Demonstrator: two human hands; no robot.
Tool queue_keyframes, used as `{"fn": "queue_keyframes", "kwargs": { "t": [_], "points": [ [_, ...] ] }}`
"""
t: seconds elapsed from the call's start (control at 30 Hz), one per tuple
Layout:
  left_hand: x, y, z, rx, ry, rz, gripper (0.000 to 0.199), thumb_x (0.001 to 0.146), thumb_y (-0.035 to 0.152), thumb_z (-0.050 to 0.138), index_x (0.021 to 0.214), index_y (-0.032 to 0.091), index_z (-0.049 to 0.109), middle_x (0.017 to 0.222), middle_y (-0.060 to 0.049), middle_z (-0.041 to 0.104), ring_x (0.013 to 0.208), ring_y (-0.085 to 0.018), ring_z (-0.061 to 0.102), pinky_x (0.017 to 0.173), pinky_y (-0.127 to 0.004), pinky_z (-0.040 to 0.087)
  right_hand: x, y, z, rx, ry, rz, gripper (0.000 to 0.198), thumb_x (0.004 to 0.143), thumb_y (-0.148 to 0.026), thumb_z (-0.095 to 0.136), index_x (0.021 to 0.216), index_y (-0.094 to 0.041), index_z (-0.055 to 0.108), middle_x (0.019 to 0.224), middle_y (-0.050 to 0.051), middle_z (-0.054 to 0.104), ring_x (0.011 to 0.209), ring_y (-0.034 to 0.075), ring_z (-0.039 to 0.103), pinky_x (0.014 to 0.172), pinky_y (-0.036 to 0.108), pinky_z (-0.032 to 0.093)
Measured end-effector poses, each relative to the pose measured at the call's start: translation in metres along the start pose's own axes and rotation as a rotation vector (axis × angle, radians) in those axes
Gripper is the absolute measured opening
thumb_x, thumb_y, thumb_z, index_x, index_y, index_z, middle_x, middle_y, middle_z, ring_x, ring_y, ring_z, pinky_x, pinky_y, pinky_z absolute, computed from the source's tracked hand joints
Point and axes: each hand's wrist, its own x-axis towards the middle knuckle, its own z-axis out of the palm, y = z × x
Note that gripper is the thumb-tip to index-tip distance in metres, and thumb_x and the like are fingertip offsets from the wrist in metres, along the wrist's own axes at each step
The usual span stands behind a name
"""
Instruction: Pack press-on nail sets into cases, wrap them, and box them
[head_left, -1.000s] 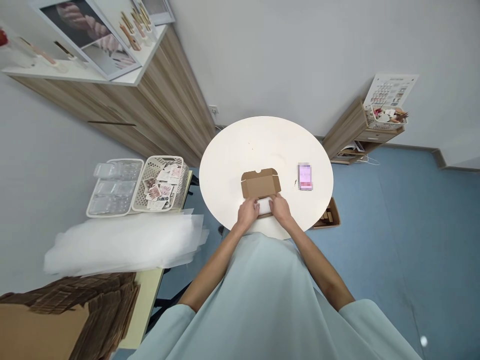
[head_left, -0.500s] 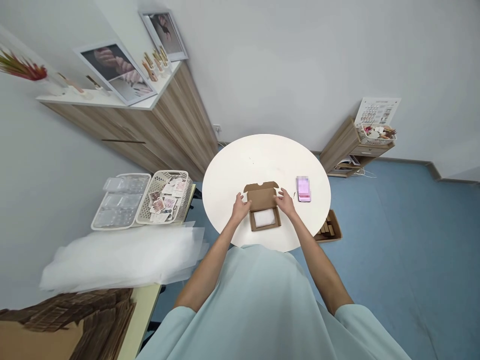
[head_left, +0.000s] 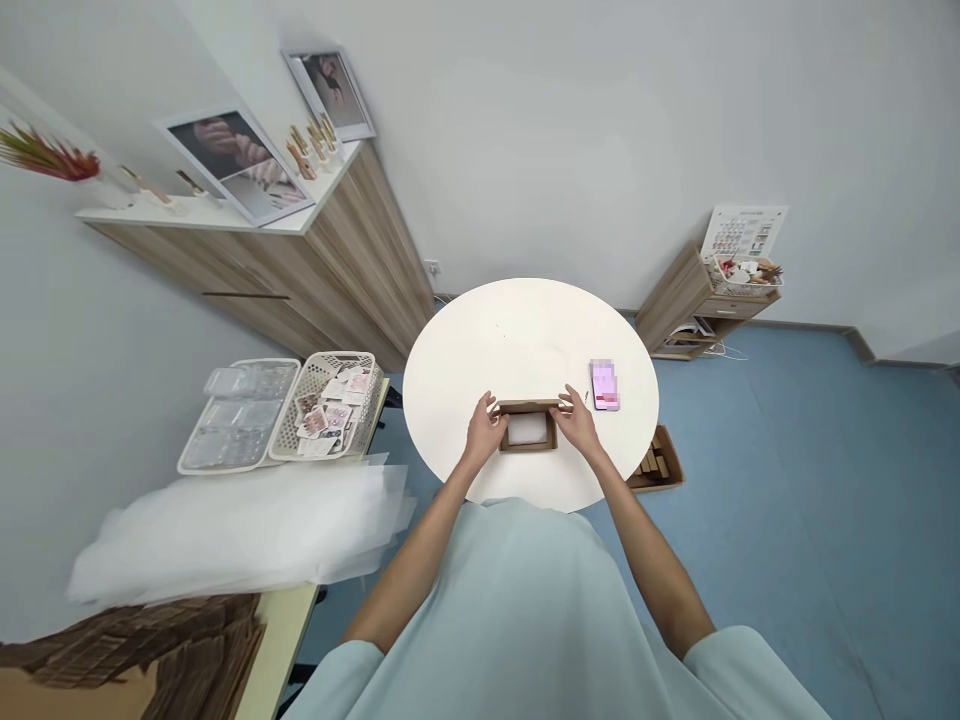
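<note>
A small brown cardboard box (head_left: 531, 448) sits near the front of the round white table (head_left: 480, 330), with a white wrapped packet (head_left: 527, 428) inside. Its lid (head_left: 529, 406) stands partly raised at the back, tilted over the box. My left hand (head_left: 486, 436) grips the lid's left side, fingers curled around the edge. On the other side, my right hand (head_left: 580, 424) pinches the right edge of the lid in the same way. A phone with a pink screen (head_left: 604, 386) lies on the table to the right of my right hand.
At left, a side table bears white baskets (head_left: 325, 405), translucent white sheets (head_left: 240, 525) and stacked flat brown cardboard (head_left: 187, 660). A carton (head_left: 671, 455) stands on the floor by the table's right edge. Wood-grain cabinets (head_left: 367, 260) stand behind.
The box lid has swung forward from leaning back open to a steeper angle over the box. Both hands have moved with it, and the view has tilted slightly.
</note>
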Motion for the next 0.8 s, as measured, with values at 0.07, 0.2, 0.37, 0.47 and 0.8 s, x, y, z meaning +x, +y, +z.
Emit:
{"fn": "queue_keyframes", "kwargs": {
  "t": [0.07, 0.2, 0.37, 0.47, 0.8],
  "points": [
    [-0.012, -0.010, 0.003, 0.020, -0.003, 0.029, 0.072, 0.092, 0.019, 0.067, 0.160, 0.021, 0.042, 0.159, -0.018, 0.054, 0.129, -0.028, 0.068, 0.113, -0.046, 0.052, -0.014, 0.009, 0.001, -0.032, -0.004, -0.022, 0.073, 0.092, -0.037, 0.063, 0.161, -0.023, 0.043, 0.149, 0.017, 0.064, 0.114, 0.028, 0.073, 0.102, 0.049, 0.060],
    [-0.036, -0.029, 0.009, 0.112, -0.031, 0.098, 0.074, 0.089, 0.016, 0.066, 0.159, 0.023, 0.043, 0.160, -0.017, 0.052, 0.139, -0.030, 0.062, 0.118, -0.047, 0.049, -0.043, 0.022, 0.001, -0.100, -0.031, -0.020, 0.074, 0.091, -0.034, 0.063, 0.161, -0.025, 0.042, 0.151, 0.016, 0.062, 0.117, 0.029, 0.072, 0.100, 0.051, 0.061],
    [-0.055, -0.039, 0.004, 0.249, -0.042, 0.192, 0.071, 0.092, 0.019, 0.065, 0.159, 0.023, 0.043, 0.159, -0.015, 0.053, 0.147, -0.030, 0.054, 0.121, -0.047, 0.047, -0.072, 0.022, -0.001, -0.192, -0.048, -0.049, 0.072, 0.094, -0.038, 0.064, 0.161, -0.023, 0.042, 0.155, 0.017, 0.058, 0.131, 0.032, 0.065, 0.110, 0.054, 0.055],
    [-0.063, -0.038, -0.006, 0.320, -0.038, 0.226, 0.067, 0.095, 0.020, 0.062, 0.160, 0.024, 0.043, 0.161, -0.013, 0.053, 0.151, -0.029, 0.050, 0.124, -0.048, 0.045, -0.087, 0.018, -0.004, -0.250, -0.022, -0.085, 0.067, 0.099, -0.039, 0.060, 0.161, -0.022, 0.042, 0.158, 0.016, 0.056, 0.143, 0.033, 0.056, 0.116, 0.055, 0.051],
    [-0.080, -0.031, -0.016, 0.473, -0.115, 0.175, 0.045, 0.105, 0.023, 0.049, 0.146, 0.028, 0.065, 0.137, -0.005, 0.075, 0.117, -0.028, 0.075, 0.101, -0.040, 0.058, -0.109, 0.013, -0.004, -0.400, -0.090, -0.006, 0.043, 0.108, -0.034, 0.045, 0.148, -0.024, 0.059, 0.142, 0.010, 0.071, 0.127, 0.030, 0.070, 0.106, 0.046, 0.056]
  ]
}}
